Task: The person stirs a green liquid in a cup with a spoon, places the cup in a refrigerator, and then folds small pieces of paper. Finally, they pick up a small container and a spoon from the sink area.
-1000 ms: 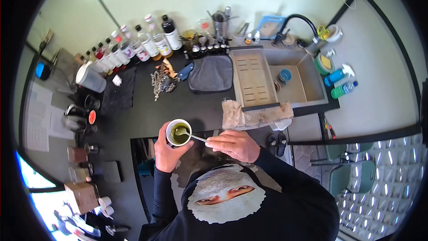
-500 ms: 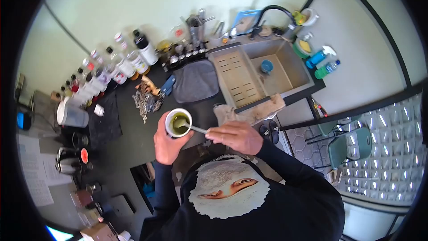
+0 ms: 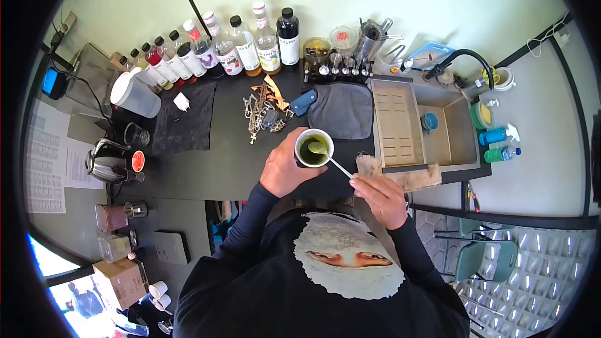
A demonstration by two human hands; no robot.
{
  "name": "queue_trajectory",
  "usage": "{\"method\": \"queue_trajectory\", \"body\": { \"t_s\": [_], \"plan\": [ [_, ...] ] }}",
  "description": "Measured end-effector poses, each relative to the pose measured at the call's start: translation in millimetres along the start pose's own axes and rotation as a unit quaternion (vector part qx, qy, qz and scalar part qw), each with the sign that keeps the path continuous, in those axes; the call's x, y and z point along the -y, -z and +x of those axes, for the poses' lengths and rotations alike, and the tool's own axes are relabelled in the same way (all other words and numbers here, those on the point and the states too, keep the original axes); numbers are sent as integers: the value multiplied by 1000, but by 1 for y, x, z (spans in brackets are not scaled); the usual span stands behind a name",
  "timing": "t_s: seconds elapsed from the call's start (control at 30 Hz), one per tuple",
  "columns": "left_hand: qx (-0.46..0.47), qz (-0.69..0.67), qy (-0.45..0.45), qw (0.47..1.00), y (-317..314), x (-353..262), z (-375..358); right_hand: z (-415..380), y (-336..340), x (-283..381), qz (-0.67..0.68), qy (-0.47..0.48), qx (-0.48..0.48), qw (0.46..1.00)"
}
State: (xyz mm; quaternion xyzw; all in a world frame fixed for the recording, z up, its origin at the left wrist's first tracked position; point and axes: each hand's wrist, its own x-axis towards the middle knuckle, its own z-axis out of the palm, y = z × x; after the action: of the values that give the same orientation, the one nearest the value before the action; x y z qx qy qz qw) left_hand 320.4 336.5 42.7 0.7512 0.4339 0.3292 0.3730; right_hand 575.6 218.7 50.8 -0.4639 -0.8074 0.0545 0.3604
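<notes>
Cup (image 3: 314,148) w/ green liquid at frame centre, in L hand (image 3: 287,166), fingers curled round it; R hand (image 3: 382,199), lower right, pinches spoon (image 3: 339,166) slanting up-left into cup

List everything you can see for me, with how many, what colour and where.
White cup: 1, white, left hand
Green liquid: 1 portion, green, inside cup
Spoon: 1, silvery, dipping into cup
Bottles: about a dozen, mixed colours, along wall
Pitcher: 1, whitish, counter's left
Kettle: 1, silver and black, below pitcher
Chains: several, silvery, mid-counter
Folded cloth: 1, grey, left of sink
Sink: 1, tan, counter's right
Blue cup: 1, blue, in sink
Spray bottle: 1, blue, right of sink
Cardboard box: 1, brown, lower left
Left hand: 1, around cup
Right hand: 1, holding spoon
</notes>
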Motion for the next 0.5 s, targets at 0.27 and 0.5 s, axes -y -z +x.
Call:
{"method": "queue_trajectory", "body": {
  "t_s": [0.27, 0.5],
  "plan": [
    [11, -18, -3, 1000, -10, 5, 4, -11, -4, 0, 5, -38, 14, 999],
    [5, -25, 9, 1000, -8, 7, 3, -8, -11, -10, 63, -49, -8, 997]
  ]
}}
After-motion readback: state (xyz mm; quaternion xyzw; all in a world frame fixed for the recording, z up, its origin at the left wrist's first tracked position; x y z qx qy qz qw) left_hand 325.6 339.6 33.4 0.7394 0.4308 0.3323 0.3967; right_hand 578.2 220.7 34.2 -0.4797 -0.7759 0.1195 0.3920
